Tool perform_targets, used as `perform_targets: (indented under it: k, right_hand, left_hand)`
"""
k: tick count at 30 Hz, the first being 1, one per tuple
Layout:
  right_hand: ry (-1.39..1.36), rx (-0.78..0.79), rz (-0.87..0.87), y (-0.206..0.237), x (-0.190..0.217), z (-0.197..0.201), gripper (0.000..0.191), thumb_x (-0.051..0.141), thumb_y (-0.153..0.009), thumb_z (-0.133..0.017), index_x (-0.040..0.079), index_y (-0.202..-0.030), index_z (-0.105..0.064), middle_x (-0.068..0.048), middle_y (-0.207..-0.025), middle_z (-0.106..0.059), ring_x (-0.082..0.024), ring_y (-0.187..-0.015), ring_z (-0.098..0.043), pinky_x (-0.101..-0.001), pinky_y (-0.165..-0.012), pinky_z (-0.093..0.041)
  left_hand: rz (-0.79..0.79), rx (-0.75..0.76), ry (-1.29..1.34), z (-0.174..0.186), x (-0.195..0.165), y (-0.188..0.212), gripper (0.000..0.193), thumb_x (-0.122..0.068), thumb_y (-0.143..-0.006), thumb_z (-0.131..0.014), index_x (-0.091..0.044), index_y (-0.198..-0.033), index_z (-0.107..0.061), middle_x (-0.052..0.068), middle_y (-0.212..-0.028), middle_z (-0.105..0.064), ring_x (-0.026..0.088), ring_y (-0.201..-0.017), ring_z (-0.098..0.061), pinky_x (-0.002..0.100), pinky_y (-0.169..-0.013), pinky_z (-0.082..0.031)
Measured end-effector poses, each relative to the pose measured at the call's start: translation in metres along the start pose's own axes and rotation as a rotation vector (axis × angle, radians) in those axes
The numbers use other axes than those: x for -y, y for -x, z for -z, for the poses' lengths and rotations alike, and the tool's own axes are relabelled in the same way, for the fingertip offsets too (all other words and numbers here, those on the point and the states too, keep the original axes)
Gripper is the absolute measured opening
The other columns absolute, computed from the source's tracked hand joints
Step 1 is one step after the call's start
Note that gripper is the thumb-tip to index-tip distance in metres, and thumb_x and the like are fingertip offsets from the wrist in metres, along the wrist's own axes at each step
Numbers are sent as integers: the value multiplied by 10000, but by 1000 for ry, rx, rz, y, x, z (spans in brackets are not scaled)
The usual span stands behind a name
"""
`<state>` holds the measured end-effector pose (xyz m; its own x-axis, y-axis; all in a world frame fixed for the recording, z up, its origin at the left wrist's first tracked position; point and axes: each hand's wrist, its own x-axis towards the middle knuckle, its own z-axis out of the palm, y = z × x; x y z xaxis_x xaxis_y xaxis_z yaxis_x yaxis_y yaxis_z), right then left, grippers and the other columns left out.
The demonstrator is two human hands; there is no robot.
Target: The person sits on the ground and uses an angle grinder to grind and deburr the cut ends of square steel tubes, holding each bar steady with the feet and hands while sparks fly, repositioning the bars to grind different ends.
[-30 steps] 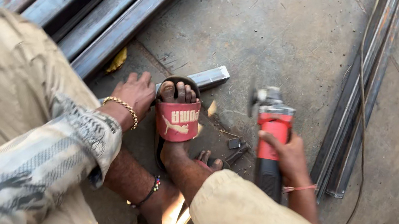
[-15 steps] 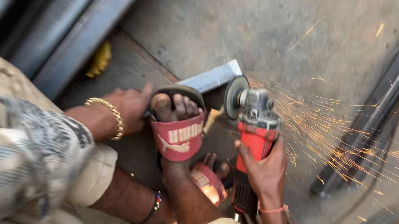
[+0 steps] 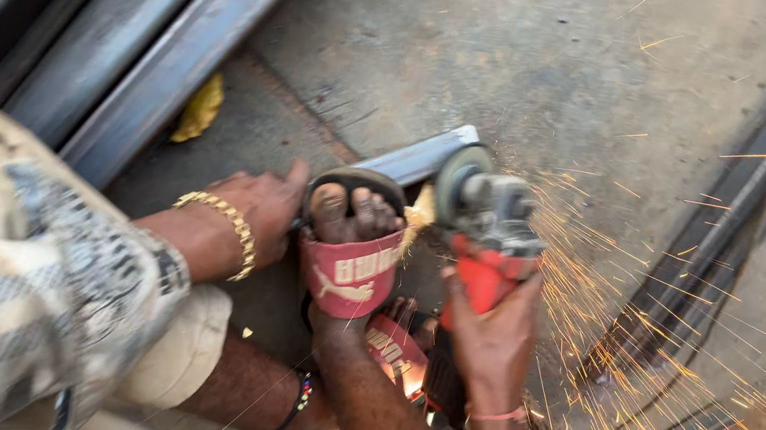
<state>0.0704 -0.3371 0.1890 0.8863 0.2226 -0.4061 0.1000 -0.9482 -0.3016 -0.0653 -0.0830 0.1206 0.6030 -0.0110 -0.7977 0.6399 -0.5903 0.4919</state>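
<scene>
Right hand (image 3: 488, 327) grips a red grinder (image 3: 486, 236), its disc (image 3: 454, 180) against a steel bar (image 3: 417, 154) on the concrete floor (image 3: 489, 49), sparks flying right. Left hand (image 3: 263, 207) lies flat, fingers loose, beside a foot in a red sandal (image 3: 349, 276) pinning the bar.

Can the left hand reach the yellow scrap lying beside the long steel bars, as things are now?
Probably yes. The left hand rests on the floor beside the sandalled foot, holding nothing visible, and bare concrete lies between it and the yellow scrap.
</scene>
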Motion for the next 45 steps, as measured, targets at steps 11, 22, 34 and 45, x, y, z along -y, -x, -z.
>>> perform_targets:
  k: [11,22,34,45]
  right_hand:
    - [-67,66,108,5,-10,12,611,303,-785,-848,0,-1230,-558,-163,-1113,-704,-259,-1005,-697,-397,-900,-524]
    - [-92,129,162,-1,3,17,470,293,-801,-809,62,-1188,-676,-130,-1155,-716,-252,-1052,-698,-396,-940,-516]
    - [25,81,55,-13,-7,24,579,252,-814,-856,-1,-1223,-533,-153,-1091,-726,-234,-959,-701,-380,-842,-545]
    - [-107,47,219,-30,-43,17,726,171,-750,-915,-33,-1238,-418,-163,-1194,-679,-218,-1077,-640,-370,-972,-525]
  left_hand:
    - [19,2,5,-2,-3,2,459,-120,-874,-673,-17,-1239,-415,308,-1119,-678,495,-1096,-653,541,-950,-532]
    - [11,-16,-18,-3,-2,0,465,-138,-864,-690,-39,-1226,-416,294,-1144,-655,493,-1092,-644,539,-950,-521]
    - [7,-18,-41,0,-7,4,513,-145,-832,-713,-44,-1241,-420,276,-1110,-681,485,-1052,-668,544,-895,-555]
    - [-41,-8,28,-7,5,0,479,-139,-850,-686,-25,-1227,-413,290,-1022,-704,488,-1028,-674,543,-934,-526]
